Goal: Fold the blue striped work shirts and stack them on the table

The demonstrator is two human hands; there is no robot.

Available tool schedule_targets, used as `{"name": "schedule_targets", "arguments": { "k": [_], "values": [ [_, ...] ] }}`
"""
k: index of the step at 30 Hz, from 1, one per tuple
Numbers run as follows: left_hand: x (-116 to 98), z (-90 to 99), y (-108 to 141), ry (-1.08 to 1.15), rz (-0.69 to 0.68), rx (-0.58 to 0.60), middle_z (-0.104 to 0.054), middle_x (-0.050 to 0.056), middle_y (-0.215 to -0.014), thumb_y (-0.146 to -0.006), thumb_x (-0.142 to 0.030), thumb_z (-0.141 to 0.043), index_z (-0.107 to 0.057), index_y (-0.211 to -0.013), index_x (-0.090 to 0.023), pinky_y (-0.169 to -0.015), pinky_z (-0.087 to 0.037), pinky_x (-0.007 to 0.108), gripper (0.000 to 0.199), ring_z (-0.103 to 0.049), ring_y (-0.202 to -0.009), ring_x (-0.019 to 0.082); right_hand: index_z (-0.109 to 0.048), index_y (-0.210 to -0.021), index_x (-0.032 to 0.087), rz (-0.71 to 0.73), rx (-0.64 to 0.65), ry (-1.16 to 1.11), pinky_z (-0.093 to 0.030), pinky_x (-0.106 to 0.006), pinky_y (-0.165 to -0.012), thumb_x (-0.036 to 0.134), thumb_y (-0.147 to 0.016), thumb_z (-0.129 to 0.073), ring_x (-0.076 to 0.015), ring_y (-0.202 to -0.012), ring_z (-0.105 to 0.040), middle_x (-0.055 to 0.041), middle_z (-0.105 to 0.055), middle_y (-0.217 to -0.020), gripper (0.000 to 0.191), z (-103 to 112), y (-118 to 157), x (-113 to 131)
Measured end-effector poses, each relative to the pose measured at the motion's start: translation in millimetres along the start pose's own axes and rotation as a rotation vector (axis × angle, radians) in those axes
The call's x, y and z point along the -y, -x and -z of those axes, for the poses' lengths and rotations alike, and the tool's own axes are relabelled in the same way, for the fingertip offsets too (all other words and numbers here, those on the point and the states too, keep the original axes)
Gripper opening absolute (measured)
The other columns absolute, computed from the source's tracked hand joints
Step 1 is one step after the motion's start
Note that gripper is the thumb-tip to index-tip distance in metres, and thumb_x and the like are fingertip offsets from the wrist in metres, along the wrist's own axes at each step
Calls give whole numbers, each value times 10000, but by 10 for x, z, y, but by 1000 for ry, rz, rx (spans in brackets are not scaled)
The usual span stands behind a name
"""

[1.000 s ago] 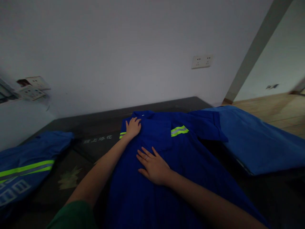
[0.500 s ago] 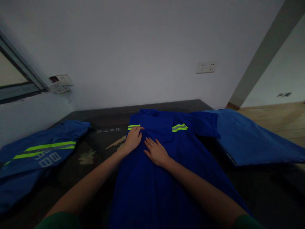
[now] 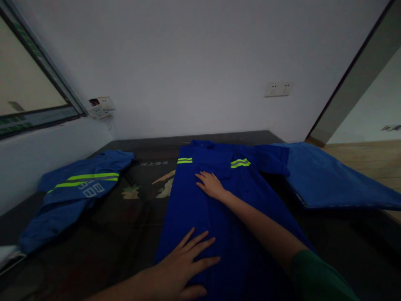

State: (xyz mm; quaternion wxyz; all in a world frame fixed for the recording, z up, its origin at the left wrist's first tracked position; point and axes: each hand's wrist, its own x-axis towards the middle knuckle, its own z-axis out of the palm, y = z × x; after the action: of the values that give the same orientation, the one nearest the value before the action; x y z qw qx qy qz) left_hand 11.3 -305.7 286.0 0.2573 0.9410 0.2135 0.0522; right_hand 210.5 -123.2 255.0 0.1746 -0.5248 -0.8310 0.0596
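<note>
A dark blue garment (image 3: pixel 194 200) with yellow-green reflective bands lies lengthwise on the dark table (image 3: pixel 134 234), its collar toward the wall. My right hand (image 3: pixel 210 184) rests on its upper front, below the chest pocket area, with fingers spread. Lower down and nearer to me, my left hand (image 3: pixel 188 265) is over the front of the garment, its fingers spread wide; whether it presses on the cloth I cannot tell. Neither hand holds anything. The sleeve on the right side extends toward a lighter blue cloth (image 3: pixel 326 175).
Another blue garment (image 3: pixel 81 184) with reflective bands and white lettering lies bunched at the left. A white object (image 3: pixel 8 256) shows at the left edge. Behind the table stands a wall with sockets (image 3: pixel 278 89); a window (image 3: pixel 31 71) is at the upper left.
My left hand has moved from the garment's upper left side down toward me, and its fingers have spread. My right hand stays on the upper front. The camera view has shifted slightly left.
</note>
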Motion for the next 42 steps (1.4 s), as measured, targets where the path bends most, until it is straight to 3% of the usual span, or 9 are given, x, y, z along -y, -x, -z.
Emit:
{"name": "schedule_targets", "arguments": {
  "k": [4,6,9,12,15,26,30,34,42],
  "values": [
    [351,196,-311,-31,-1,-220,-539,27,-1343,-938,-191,-410,-524,-1292,-318,-1151,-258,449,393,-457,-1278,178,-523,-1316,167,-70,-94,-23,-429,-332,-986,221,-920,-477,-196,-1164,-552,-96,-623,-1239,402,260,63,-220],
    [682,389,-614,-61,27,-381,-612,39,-1211,-922,-119,-361,-603,-1173,-259,-1064,-387,371,376,-528,-1173,161,-571,-1262,179,-113,-88,62,-443,-328,-961,147,-868,-515,-211,-1131,-565,-82,-643,-1192,400,391,120,-353],
    [1271,693,-1098,-178,104,-552,-636,54,-1123,-825,-23,-373,-638,-1086,-212,-1017,-418,379,417,-548,-1109,184,-617,-1208,179,-112,-31,241,-448,-348,-937,94,-824,-526,-247,-1111,-566,-92,-636,-1196,403,508,224,-502],
    [1766,847,-1402,-249,160,-546,-627,63,-1103,-736,4,-398,-660,-1024,-195,-1008,-416,375,437,-548,-1091,194,-634,-1184,164,-112,-16,340,-453,-358,-903,100,-842,-510,-267,-1087,-570,-110,-632,-1195,369,523,316,-576],
    [2037,809,-1467,-225,92,-491,-620,58,-1077,-702,-4,-401,-652,-987,-191,-989,-418,349,423,-549,-1059,184,-665,-1114,170,-100,-5,375,-450,-348,-884,135,-880,-491,-261,-1071,-570,-109,-650,-1144,294,492,360,-618],
    [2126,739,-1473,-61,41,-636,-571,17,-781,-563,-9,-385,-390,-717,-213,-759,-411,319,255,-520,-799,191,-586,-1089,146,3,28,492,-431,-273,-810,129,-928,-395,-217,-1019,-555,-104,-651,-1073,250,508,368,-511],
    [2137,735,-1457,-50,36,-708,-551,26,-822,-593,12,-368,-496,-843,-194,-771,-407,311,348,-512,-822,186,-574,-1145,138,23,69,494,-415,-308,-806,86,-902,-398,-232,-995,-554,-116,-653,-1067,304,459,388,-439],
    [2135,721,-1446,-71,-17,-711,-563,34,-842,-582,39,-362,-569,-908,-185,-793,-400,314,446,-509,-861,191,-522,-1277,153,73,-14,494,-366,-390,-898,104,-910,-398,-260,-1082,-519,-135,-618,-1171,391,438,353,-322],
    [2101,737,-1441,-116,-4,-766,-564,42,-865,-655,30,-402,-573,-918,-182,-815,-416,334,379,-512,-885,199,-563,-1222,148,64,-22,342,-404,-381,-868,236,-920,-488,-258,-1084,-508,-122,-612,-1169,323,169,-97,1]
  ]
}}
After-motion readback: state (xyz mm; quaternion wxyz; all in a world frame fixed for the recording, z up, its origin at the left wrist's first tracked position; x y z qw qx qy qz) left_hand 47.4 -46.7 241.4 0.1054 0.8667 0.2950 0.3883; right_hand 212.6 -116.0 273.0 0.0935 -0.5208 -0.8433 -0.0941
